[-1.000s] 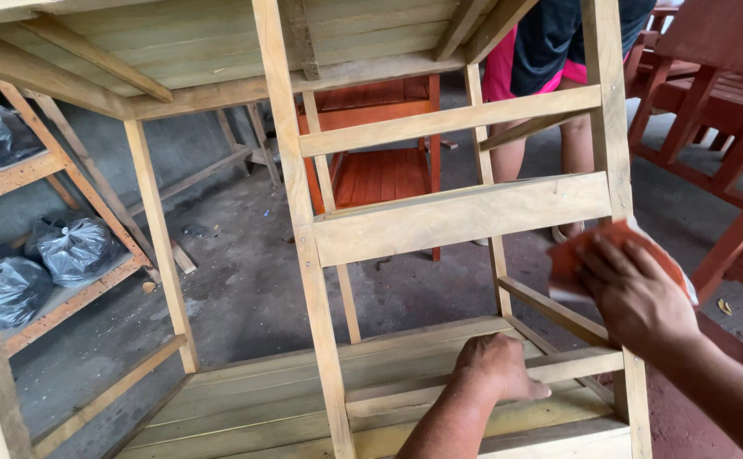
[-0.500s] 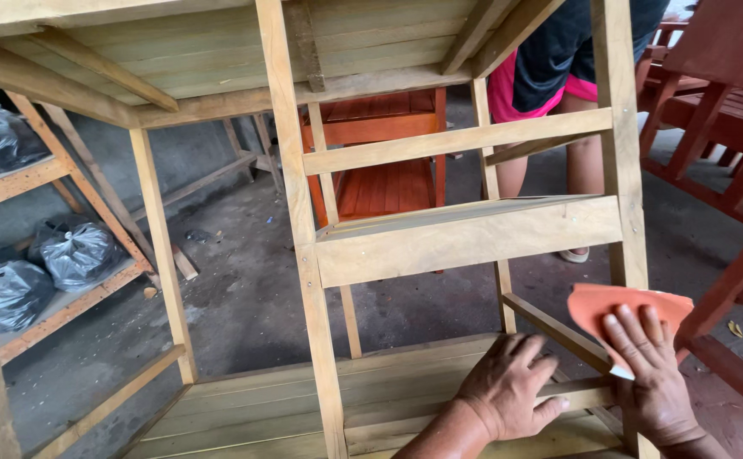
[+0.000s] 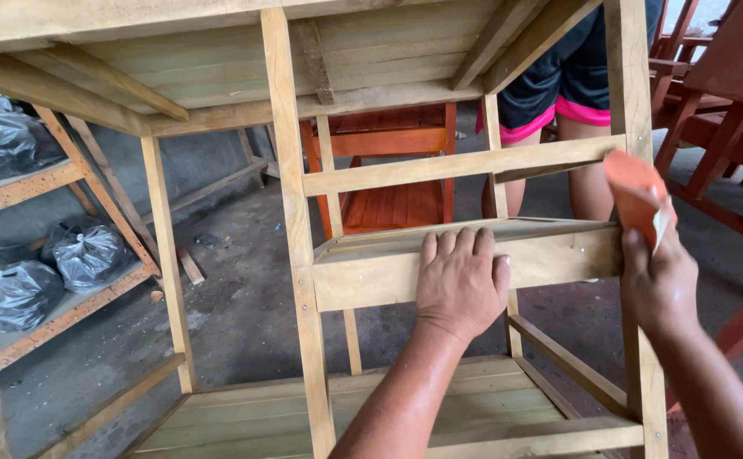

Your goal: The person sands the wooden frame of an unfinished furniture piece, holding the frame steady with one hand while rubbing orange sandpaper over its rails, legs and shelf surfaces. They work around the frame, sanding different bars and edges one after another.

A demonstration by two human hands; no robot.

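An unpainted wooden chair frame [image 3: 295, 212] lies tipped in front of me, its rails and legs facing the camera. My left hand [image 3: 461, 285] rests flat on the wide lower rail [image 3: 363, 276], fingers over its top edge. My right hand [image 3: 660, 280] holds a folded orange sheet of sandpaper [image 3: 635, 195] against the right upright post [image 3: 631, 102].
A person in black shorts with pink trim [image 3: 558, 85] stands just behind the frame. An orange-stained chair [image 3: 388, 183] is behind the rails, and red-brown furniture [image 3: 728, 110] stands at right. Black plastic bags [image 3: 87, 251] sit on a wooden rack at left. The floor is bare concrete.
My left hand has moved up from the bottom slats to the wide rail. My right hand has lifted the sandpaper from low beside the post up to its upper part.
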